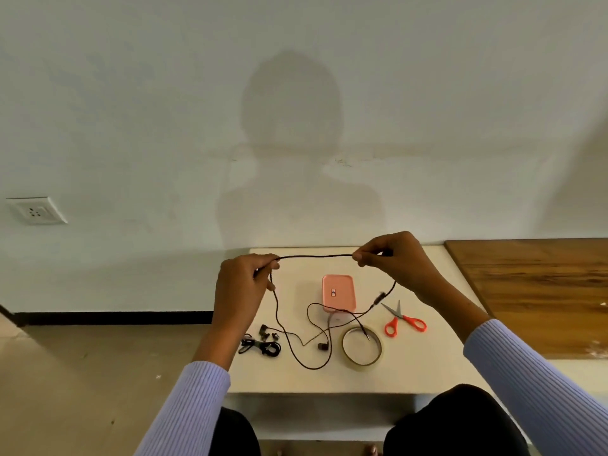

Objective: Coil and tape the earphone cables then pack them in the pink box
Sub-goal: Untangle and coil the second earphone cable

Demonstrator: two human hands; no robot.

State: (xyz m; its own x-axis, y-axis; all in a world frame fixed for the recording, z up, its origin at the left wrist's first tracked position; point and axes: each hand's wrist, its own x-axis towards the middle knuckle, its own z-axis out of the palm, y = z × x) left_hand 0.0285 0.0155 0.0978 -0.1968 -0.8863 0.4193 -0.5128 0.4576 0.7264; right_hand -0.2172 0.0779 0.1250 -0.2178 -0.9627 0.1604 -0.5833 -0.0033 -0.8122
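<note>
Head view shows the left hand [241, 284] and right hand [393, 258] each pinching the cable [316, 256], its held span taut and level between them, left to right, above the table [437, 366]. Both ends trail down beside the pink box [339, 292], tape [362, 348] and scissors [403, 320]. A second earphone [263, 345] lies bundled nearer the left hand. Behind stands a pale wall [296, 93].

White wall [131, 93], socket [34, 211], beige floor [98, 373], white table [427, 366].

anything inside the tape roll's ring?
Inside the tape roll: bare table, plus a thin strand of the earphone cable crossing the far rim, its tip ending inside. Nothing hidden.
</note>
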